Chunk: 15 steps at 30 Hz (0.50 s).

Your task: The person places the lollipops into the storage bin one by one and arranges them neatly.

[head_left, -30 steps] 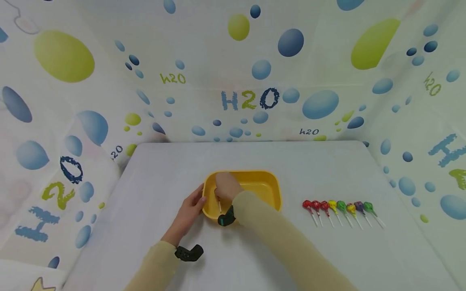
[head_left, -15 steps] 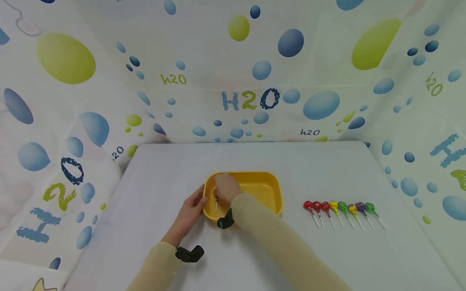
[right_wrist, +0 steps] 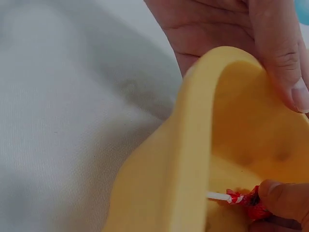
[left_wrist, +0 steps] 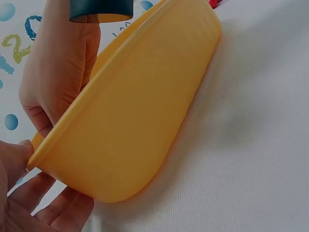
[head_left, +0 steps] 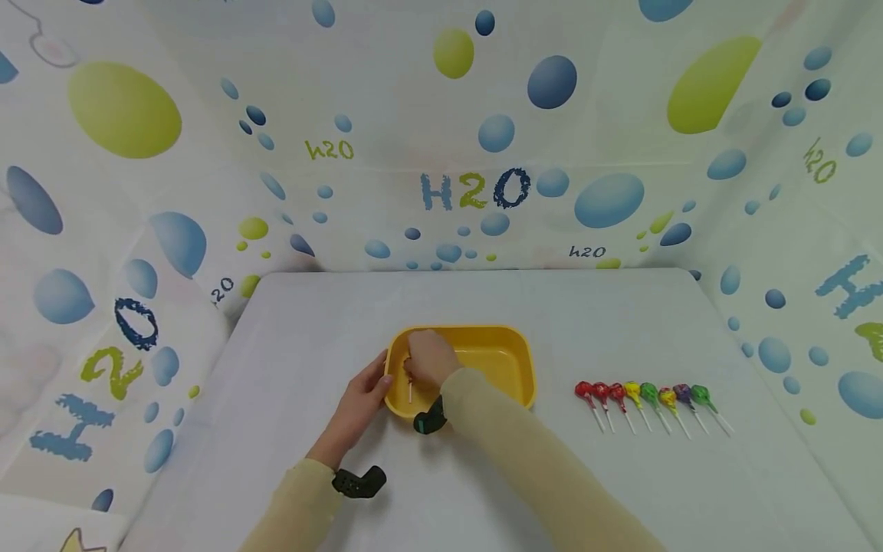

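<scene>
A yellow plastic tray (head_left: 497,369) with rounded corners stands on the white table. My left hand (head_left: 360,392) holds its left end, thumb (right_wrist: 300,96) over the rim and fingers against the outer wall. Inside the tray's left part is my right hand (head_left: 433,357), pinching the head of a red-wrapped lollipop (right_wrist: 237,197) between thumb and fingers. The lollipop's white stick (head_left: 410,392) points toward the near side of the tray. Much of the lollipop's head is hidden by the fingers.
On the table to the right of the tray lies a row of several wrapped lollipops (head_left: 648,392), red, yellow, green and purple, sticks toward me. A patterned cloth backdrop (head_left: 386,207) rises behind the table and along both sides.
The lollipop's stick has swung slightly left and now points straighter toward the near rim. The right hand stays almost in place, and the left hand keeps its hold on the tray.
</scene>
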Tool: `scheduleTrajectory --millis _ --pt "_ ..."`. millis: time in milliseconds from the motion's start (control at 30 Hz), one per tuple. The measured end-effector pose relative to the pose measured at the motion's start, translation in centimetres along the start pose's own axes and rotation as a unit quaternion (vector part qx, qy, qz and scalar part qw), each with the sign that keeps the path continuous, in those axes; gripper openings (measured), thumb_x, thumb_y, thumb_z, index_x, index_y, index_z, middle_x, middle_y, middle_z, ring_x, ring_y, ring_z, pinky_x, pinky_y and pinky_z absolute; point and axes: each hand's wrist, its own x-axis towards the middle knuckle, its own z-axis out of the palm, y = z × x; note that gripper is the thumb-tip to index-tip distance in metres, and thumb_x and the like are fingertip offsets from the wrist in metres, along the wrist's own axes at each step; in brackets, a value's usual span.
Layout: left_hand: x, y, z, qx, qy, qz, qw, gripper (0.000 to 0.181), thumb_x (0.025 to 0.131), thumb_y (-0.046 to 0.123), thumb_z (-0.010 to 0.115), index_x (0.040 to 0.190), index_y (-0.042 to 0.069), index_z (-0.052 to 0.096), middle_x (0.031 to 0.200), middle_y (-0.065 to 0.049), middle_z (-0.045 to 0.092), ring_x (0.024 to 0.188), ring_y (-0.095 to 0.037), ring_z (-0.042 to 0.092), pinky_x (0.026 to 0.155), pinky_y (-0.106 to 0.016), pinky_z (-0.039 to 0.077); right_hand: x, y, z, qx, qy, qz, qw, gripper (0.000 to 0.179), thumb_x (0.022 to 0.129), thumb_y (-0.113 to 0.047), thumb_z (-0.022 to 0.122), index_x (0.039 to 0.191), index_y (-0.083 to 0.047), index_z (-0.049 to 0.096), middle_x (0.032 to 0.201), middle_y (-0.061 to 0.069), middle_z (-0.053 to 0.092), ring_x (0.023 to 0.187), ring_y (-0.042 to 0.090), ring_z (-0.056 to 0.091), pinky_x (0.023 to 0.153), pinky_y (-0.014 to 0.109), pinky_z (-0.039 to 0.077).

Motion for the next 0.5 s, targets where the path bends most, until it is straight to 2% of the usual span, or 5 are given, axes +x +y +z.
scheduleTrajectory --millis 300,500 --pt "-0.06 0.17 0.01 0.008 -0.002 0.001 1.0 0.058 0.11 0.019 0.047 0.164 0.017 0.026 0.166 -0.014 0.034 0.147 -0.034 0.044 0.113 -0.047 0.047 0.01 0.2 -0.22 0.015 -0.003 0.001 0.9999 0.019 0.095 -0.022 0.074 0.106 -0.006 0.071 0.081 0.001 0.066 0.079 0.017 0.06 0.084 0.024 0.056" --pt "0.0 0.13 0.02 0.005 -0.002 0.0 1.0 0.058 0.11 0.019 0.046 0.164 0.017 0.025 0.166 -0.014 0.034 0.147 -0.034 0.044 0.113 -0.047 0.046 -0.41 0.28 -0.49 0.036 0.005 -0.001 0.9993 0.013 0.095 -0.02 0.074 0.095 -0.008 0.069 0.074 0.0 0.061 0.074 0.016 0.057 0.072 0.021 0.049"
